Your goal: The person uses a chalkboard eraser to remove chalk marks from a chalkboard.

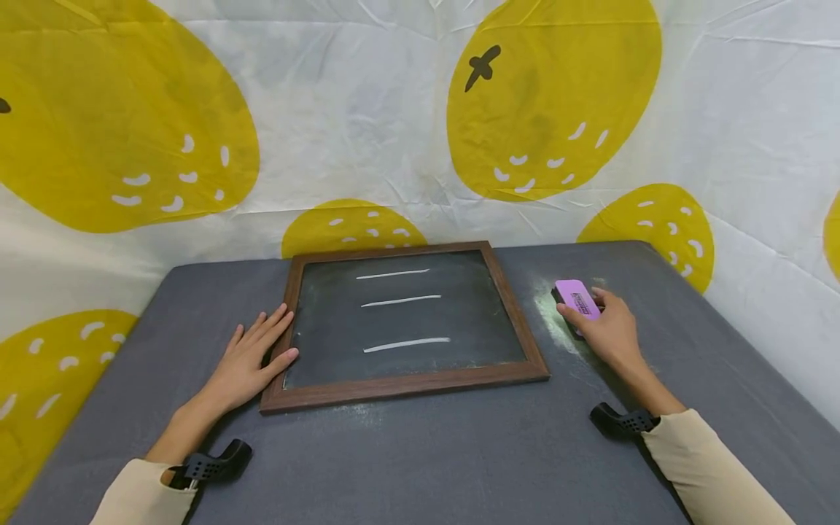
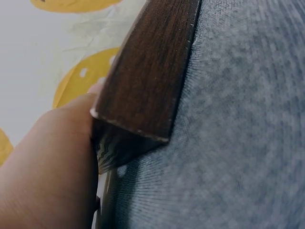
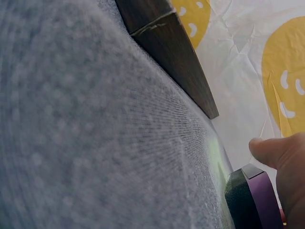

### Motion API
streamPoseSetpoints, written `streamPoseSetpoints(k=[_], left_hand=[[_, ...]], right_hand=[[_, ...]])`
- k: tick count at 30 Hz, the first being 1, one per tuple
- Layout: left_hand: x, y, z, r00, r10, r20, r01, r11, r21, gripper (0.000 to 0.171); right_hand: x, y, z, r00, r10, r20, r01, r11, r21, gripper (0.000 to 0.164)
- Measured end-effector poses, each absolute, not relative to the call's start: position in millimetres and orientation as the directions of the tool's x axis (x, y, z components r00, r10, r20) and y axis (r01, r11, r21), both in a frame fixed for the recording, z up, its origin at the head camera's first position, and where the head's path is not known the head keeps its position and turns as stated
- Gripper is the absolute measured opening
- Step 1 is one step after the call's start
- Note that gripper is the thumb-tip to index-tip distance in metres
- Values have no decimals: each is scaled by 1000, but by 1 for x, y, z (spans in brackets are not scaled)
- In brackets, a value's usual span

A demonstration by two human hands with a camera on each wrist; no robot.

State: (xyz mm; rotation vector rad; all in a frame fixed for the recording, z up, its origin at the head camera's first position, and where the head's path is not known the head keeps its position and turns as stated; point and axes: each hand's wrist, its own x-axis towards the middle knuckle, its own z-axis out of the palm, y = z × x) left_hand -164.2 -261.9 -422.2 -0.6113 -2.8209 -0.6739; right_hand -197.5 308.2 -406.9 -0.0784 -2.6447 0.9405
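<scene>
A small chalkboard (image 1: 394,324) in a brown wooden frame (image 1: 407,384) lies on the grey cloth, with three white chalk lines (image 1: 407,344) across it. My left hand (image 1: 246,368) rests at the frame's left side, fingers spread, fingertips and thumb touching the wood. In the left wrist view, part of the hand (image 2: 52,167) shows beside the frame corner (image 2: 143,86). Right of the board, my right hand (image 1: 610,328) holds a purple chalkboard eraser (image 1: 577,297) between thumb and curled fingers. The right wrist view shows the eraser's dark felt side (image 3: 238,200) near the cloth.
Whitish chalk smudges (image 1: 554,321) mark the grey table cloth (image 1: 420,459) around the eraser. Behind the table hangs a white curtain (image 1: 354,109) with large yellow fruit shapes. Black wrist mounts (image 1: 219,461) sit on both forearms.
</scene>
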Motion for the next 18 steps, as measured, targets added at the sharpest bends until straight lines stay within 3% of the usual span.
streamPoseSetpoints(k=[9,18], left_hand=[[-163,-264,-422,-903,341,261,424,809,407,68],[-164,-262,-420,-909,341,240,413,812,411,68]], right_hand=[[-201,305,-406,-924,168,344,-74,803,-591,64],[-201,308,-402,-919,175,352,-68,811,-581,61]])
